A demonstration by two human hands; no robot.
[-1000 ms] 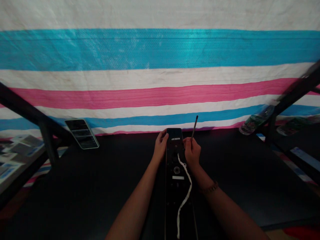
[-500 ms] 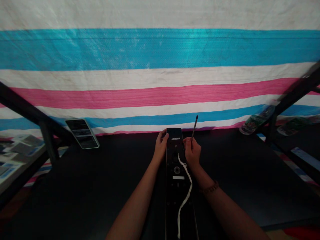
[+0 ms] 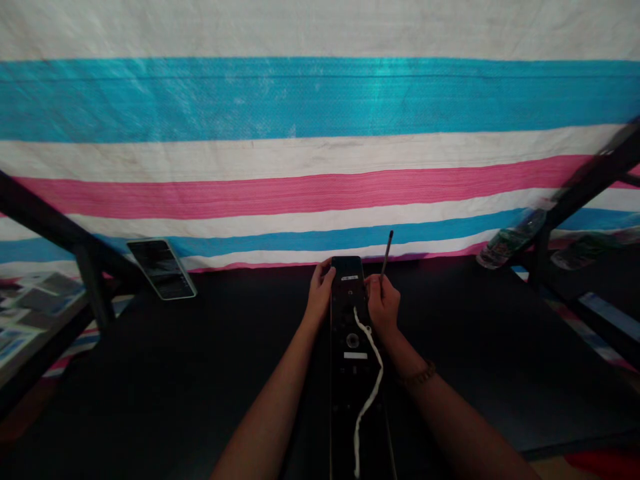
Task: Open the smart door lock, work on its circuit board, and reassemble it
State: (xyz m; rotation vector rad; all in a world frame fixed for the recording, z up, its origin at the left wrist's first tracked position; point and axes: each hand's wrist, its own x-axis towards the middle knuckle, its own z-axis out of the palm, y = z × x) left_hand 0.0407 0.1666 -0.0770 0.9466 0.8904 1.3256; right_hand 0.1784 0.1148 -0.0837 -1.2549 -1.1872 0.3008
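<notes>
A long, dark panel (image 3: 350,385) with screw holes, pale labels and a round fitting lies lengthwise in front of me, its far end near the striped sheet. From a hole in it a white cord (image 3: 376,353) winds down toward the near edge. At the far left edge, my left hand (image 3: 320,291) grips the panel, thumb on its side. Beside the right edge, my right hand (image 3: 384,305) is closed round a thin pencil-like stick (image 3: 387,252), dark end pointing up. Its lower end is hidden by my fingers.
On the black table (image 3: 240,347) a phone (image 3: 163,269) leans at the left. A plastic bottle (image 3: 510,241) tilts against the right frame bar. Striped sheeting (image 3: 300,100) hangs behind. Boxes (image 3: 45,300) sit left of the frame; another phone-like slab (image 3: 610,316) lies far right.
Almost everything stays in place. The whole view has shifted very slightly; both hands keep the same grip, and the stick has hardly moved.
</notes>
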